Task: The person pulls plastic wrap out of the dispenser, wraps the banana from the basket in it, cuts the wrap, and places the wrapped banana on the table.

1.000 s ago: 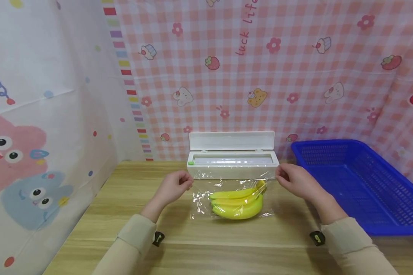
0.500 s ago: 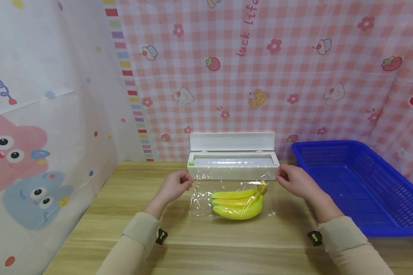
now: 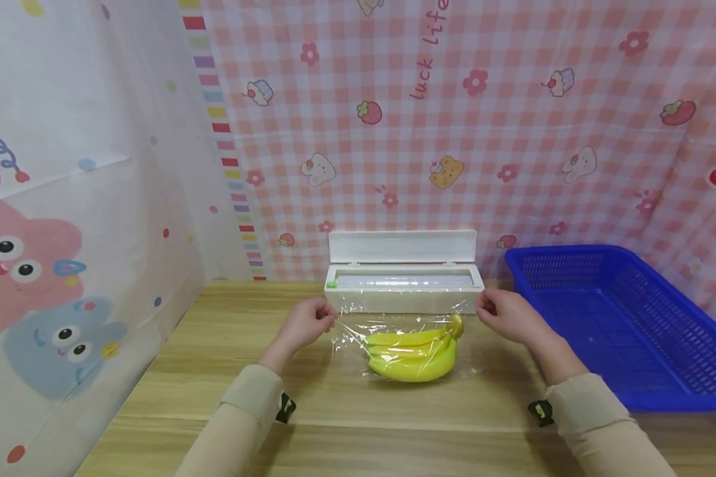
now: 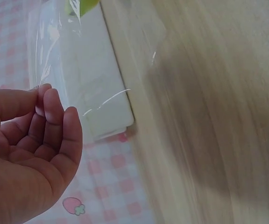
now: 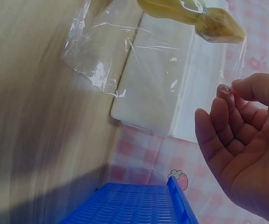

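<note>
A bunch of yellow-green bananas is in the middle of the head view, with clear plastic wrap stretched over it. My left hand pinches the wrap's far left corner between thumb and index finger. On the other side, my right hand pinches the far right corner the same way. The left wrist view shows the film running from the fingertips toward the bananas. In the right wrist view, the banana stem shows under the film, whose loose edge hangs over the wood.
Behind the bananas stands a white wrap dispenser box with its lid raised and a roll inside. A blue plastic basket stands to the right. Patterned cloths hang behind and at the left of the wooden table.
Both forearms have drawn slightly inward while the hands keep pinching the wrap corners. The film's creases have shifted a little over the bananas, and its near edge looks slightly different.
</note>
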Demonstrator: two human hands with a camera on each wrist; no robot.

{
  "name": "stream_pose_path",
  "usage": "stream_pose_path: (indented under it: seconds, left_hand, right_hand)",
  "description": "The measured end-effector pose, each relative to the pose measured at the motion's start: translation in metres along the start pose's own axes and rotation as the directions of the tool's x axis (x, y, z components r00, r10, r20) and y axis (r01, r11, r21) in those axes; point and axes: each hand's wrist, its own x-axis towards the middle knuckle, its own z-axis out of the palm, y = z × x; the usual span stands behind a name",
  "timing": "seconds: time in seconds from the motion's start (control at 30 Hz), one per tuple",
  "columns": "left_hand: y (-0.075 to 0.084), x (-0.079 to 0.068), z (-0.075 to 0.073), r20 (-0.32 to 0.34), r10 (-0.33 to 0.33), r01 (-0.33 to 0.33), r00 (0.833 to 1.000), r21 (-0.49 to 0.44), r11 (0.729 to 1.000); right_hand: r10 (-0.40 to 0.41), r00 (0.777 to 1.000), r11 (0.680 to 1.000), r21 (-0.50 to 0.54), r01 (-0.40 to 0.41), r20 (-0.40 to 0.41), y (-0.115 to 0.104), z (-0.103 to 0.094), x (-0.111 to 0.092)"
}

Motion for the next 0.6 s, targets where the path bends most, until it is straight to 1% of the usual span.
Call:
stream_pose_path:
  seconds: [0.13,0.37,0.6]
  left_hand:
    - [-0.003,0.002,0.003,0.012,0.006,-0.006,1.0,0.011,1.0]
    - [-0.007,0.004,0.01,0.029,0.004,-0.005,1.0,0.04,0.999]
    - [-0.011,0.007,0.016,0.043,0.041,-0.046,0.998,0.122,0.991]
  right_hand:
    - [0.011,1.0,1.0,0.009,-0.011,0.005,0.0,0.002,-0.001]
    - [0.046,0.997,0.999,0.022,-0.047,0.057,0.002,0.007,-0.003]
    - [0.015,0.997,1.0,0.021,-0.017,0.071,0.005,0.011,-0.005]
